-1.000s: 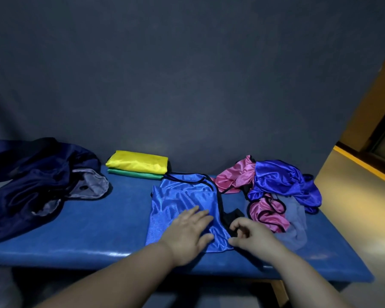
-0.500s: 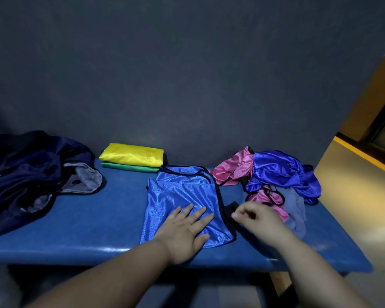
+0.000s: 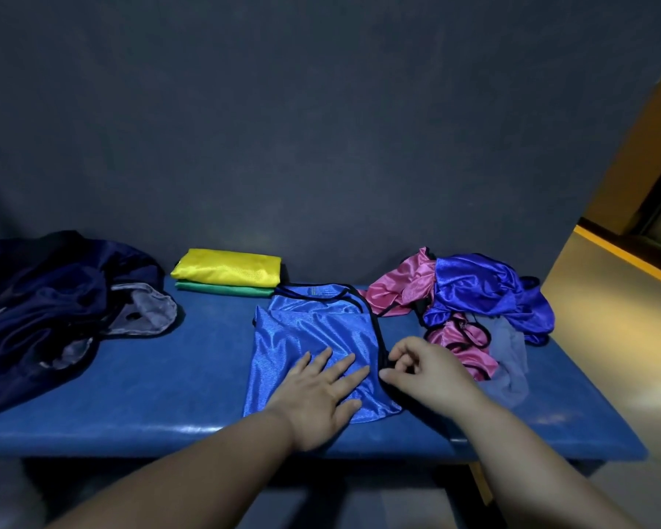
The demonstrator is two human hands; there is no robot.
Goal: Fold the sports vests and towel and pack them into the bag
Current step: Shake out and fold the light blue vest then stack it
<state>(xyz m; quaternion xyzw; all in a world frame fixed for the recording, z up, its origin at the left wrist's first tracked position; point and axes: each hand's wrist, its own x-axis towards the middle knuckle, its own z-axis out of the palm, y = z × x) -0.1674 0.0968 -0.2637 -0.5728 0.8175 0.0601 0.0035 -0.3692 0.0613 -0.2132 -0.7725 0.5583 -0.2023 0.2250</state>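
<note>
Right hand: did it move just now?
Yes. The right hand slid from the blue vest near corner farther along its black-trimmed edge, toward the wall.

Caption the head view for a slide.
Left hand presses a blue vest flat on the bench while the right hand pinches its edge.

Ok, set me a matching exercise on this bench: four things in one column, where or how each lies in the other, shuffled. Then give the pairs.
Things:
1. yellow vest
2. blue vest
3. bag
4. pink vest

Places and states:
A. crumpled, on the right
B. spread flat under the left hand
C. folded, on top of the green vest
D. slumped at the left end of the bench

Pairs: 1-C, 2-B, 3-D, 4-A
</note>
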